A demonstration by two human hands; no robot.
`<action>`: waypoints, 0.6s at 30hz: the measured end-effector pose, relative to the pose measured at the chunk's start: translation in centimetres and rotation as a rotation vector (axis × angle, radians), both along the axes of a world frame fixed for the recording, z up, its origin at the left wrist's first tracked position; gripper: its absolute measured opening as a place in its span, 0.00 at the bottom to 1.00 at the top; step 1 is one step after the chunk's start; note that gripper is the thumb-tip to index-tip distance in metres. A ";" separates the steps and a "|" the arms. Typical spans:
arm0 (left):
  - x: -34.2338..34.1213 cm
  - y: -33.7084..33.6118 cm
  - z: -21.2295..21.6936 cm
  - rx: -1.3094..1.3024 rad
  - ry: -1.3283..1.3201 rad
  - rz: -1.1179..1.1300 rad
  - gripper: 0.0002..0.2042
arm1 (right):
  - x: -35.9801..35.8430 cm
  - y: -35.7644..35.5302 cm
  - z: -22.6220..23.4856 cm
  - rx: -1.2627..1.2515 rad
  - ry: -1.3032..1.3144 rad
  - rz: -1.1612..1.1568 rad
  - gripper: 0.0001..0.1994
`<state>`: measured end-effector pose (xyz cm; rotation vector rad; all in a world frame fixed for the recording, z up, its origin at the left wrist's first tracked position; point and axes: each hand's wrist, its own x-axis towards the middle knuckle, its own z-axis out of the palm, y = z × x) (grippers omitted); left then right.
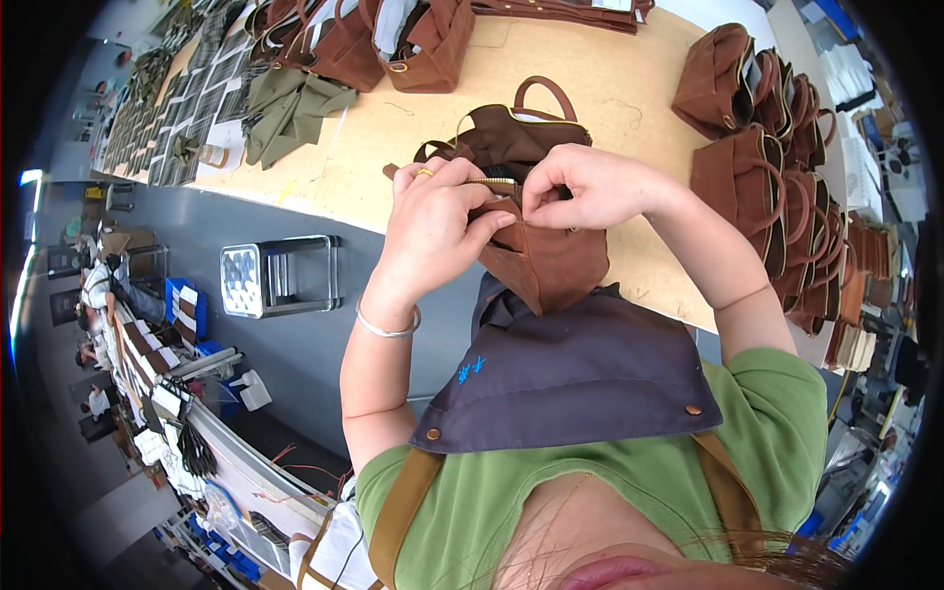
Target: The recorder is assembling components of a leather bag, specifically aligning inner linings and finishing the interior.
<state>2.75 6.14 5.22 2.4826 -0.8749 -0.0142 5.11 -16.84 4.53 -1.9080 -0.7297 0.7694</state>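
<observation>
Head view shows one person who works at a light wooden counter [629, 84], and from where I stand the work is at its near edge. Here is a brown bag [570, 261], tilted, with one lower corner pointing to the dark apron [580, 379]. Its top is open, and its rounded handle [546, 88] stands up at the far side.

The left hand [438, 211] is closed around the opening, with the thumb on the outside and the bent fingers beside the zipper [492, 181]. So it has hold of the bag by this edge. The right hand [580, 187] is also closed, with thumb and first finger pinching the edge just beside the left thumb; if some small thing is also between these tips, I cannot tell.

Farther on the counter, to the left, several similar bags [423, 54] stand together, near a loose pile of olive cloth [290, 118] and many checked pieces [211, 88]. To the right, other bags [733, 182] are standing close in rows, handles outward. Down on the grey floor [295, 349], to the left of the person, is a metal stool [246, 280].
</observation>
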 end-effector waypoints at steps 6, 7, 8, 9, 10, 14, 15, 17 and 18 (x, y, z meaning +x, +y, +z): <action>0.8 0.7 0.1 -0.169 0.068 -0.021 0.06 | -0.4 0.2 0.1 -0.024 0.030 -0.113 0.10; 1.0 0.9 0.0 -0.230 0.095 -0.018 0.05 | -0.4 0.1 0.2 -0.026 0.026 -0.118 0.10; 1.1 1.0 -0.1 -0.259 0.088 -0.035 0.05 | -0.4 -0.2 0.0 -0.013 0.014 -0.117 0.09; 1.3 1.1 -0.2 -0.288 0.081 -0.051 0.05 | -0.4 -0.4 -0.4 0.000 0.002 -0.115 0.09; 1.5 1.1 -0.2 -0.316 0.074 -0.068 0.05 | -0.4 -0.5 -0.7 0.013 -0.009 -0.114 0.09; 1.6 0.9 0.0 -0.209 0.061 -0.057 0.05 | -0.8 -0.4 -1.2 0.152 0.008 -0.232 0.07; 1.5 0.8 0.3 -0.172 0.037 -0.050 0.05 | -0.7 -0.4 -1.2 0.107 -0.015 -0.216 0.06; 1.5 0.6 0.2 -0.137 -0.005 -0.036 0.05 | -0.7 -0.3 -1.1 0.053 -0.032 -0.202 0.05; 1.4 0.5 -0.2 -0.139 -0.023 -0.030 0.06 | -0.7 -0.2 -0.9 0.042 -0.026 -0.204 0.05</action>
